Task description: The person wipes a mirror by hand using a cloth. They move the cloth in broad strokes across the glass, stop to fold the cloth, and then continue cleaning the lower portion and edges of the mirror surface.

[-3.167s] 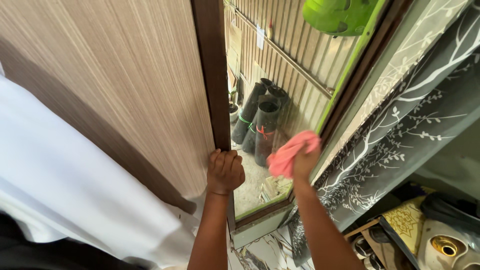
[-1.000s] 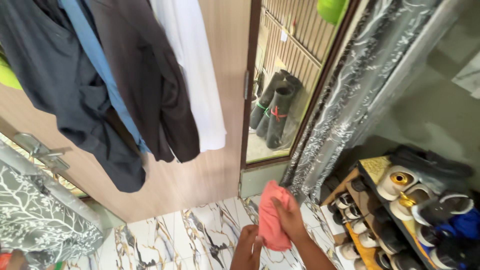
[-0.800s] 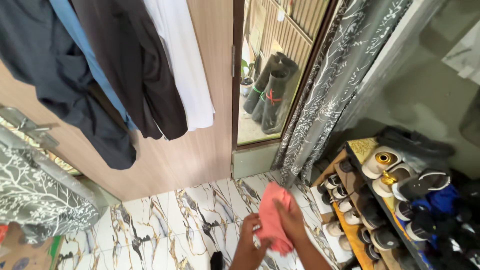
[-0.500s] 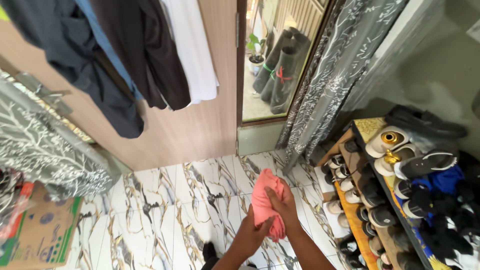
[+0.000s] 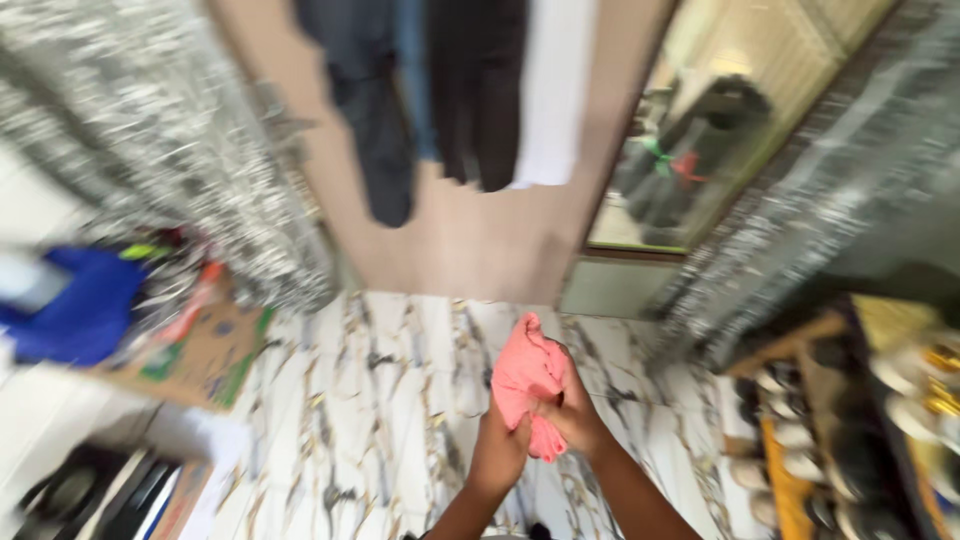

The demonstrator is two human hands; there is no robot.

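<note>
Since half a second ago the view has been swung to the left and blurred by motion, so that the wooden door (image 5: 470, 250) with its hanging clothes (image 5: 470, 90) is now seen at the top centre and a blue bundle (image 5: 75, 315) has come into view at the left edge. Underfoot, a glossy white marble-patterned floor (image 5: 380, 400) veined in grey and gold is shown. A pink cloth (image 5: 525, 380), soft and crumpled into a bunch, is held over this floor in the lower middle, gripped between both hands. The left hand (image 5: 500, 450) is closed around the cloth's lower part from below, and the right hand (image 5: 572, 415) is curled over it from the right, fingers pressed into the fabric. A grey curtain (image 5: 200, 150) with a pale branch print is draped at the upper left, above a flat cardboard box (image 5: 200, 350). A glass panel (image 5: 700, 150) in a dark frame is set right of the door, and a wooden shoe rack (image 5: 850, 420) crowded with shoes is seen, smeared, at the right
</note>
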